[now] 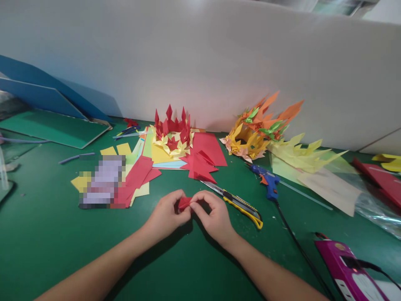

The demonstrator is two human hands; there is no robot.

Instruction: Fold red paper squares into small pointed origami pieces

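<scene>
Both my hands meet low over the green table (46, 234), pinching a small folded piece of red paper (184, 202). My left hand (166, 215) grips it from the left with fingers curled. From the right, my right hand (213, 213) has thumb and fingertips pressed on the same piece. Just behind lie several folded red paper points (200, 165) and a red and yellow paper crown (172, 136).
A yellow utility knife (238, 202) lies right of my right hand, a blue glue gun (266, 182) with its black cord beyond it. Orange, yellow and green paper crowns (260, 125) stand at back right. Loose coloured sheets (138, 175) lie left; a purple box (347, 267) lies front right.
</scene>
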